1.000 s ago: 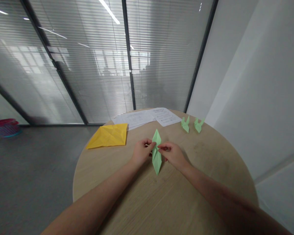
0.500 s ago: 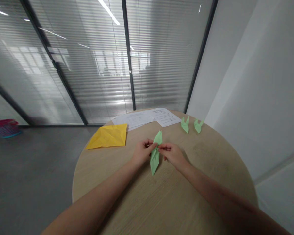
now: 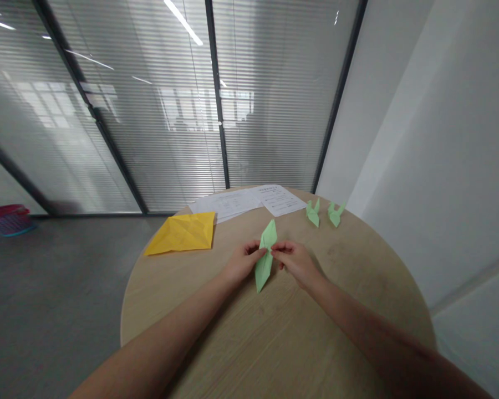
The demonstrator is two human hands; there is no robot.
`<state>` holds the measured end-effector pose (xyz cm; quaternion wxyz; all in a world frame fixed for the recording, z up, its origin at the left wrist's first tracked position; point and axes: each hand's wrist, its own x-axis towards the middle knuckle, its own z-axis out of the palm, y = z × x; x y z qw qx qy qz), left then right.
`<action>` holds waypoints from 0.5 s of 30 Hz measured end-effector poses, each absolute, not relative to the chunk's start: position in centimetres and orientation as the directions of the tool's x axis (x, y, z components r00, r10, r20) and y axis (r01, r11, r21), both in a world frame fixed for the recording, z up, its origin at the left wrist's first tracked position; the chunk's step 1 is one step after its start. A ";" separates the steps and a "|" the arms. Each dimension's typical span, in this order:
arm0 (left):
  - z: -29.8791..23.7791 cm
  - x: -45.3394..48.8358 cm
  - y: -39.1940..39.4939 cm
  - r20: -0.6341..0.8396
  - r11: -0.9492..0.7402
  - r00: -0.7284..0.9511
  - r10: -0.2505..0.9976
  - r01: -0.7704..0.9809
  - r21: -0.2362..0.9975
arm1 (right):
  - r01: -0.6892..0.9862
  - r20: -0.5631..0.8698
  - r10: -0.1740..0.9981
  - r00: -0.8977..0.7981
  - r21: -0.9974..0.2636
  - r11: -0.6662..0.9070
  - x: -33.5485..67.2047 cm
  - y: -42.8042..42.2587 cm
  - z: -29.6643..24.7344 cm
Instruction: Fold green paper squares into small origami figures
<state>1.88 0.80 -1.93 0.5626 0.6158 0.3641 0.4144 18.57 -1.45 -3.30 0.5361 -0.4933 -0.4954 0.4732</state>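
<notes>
A pale green folded paper (image 3: 265,270), long and pointed at both ends, is held over the table between my two hands. My left hand (image 3: 243,261) pinches its left edge near the middle, thumb on top and fingers partly hidden beneath. From the other side my right hand (image 3: 295,261) grips the right edge with thumb and fingertips. Beyond them, at the table's far right, stand two small green folded paper birds, one paper crane (image 3: 313,213) beside another paper crane (image 3: 335,214).
A creased yellow paper (image 3: 183,233) lies at the left of the round wooden table (image 3: 241,349). White printed sheets (image 3: 278,200) overlap along the far edge. Behind is a glass partition with blinds (image 3: 170,138); a pink and blue basket (image 3: 9,220) sits on the floor.
The green paper has turned slightly, showing a flatter, smoother face. Both hands keep their pinch near its middle, with the fingers shifted a little.
</notes>
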 end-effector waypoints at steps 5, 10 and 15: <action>-2.0 2.0 0.7 0.083 -0.087 0.403 0.911 -0.009 0.996 | -0.023 0.060 0.996 0.059 -0.998 0.061 18.5 -1.4 -3.4; -1.9 2.0 0.9 0.111 -0.149 0.389 0.915 0.067 0.987 | 0.028 0.085 0.994 0.071 -0.996 0.083 18.4 -1.5 -3.3; -1.5 2.1 0.6 0.134 -0.212 0.319 0.938 0.224 0.951 | 0.087 0.141 0.989 0.048 -0.987 0.137 18.3 -1.3 -3.6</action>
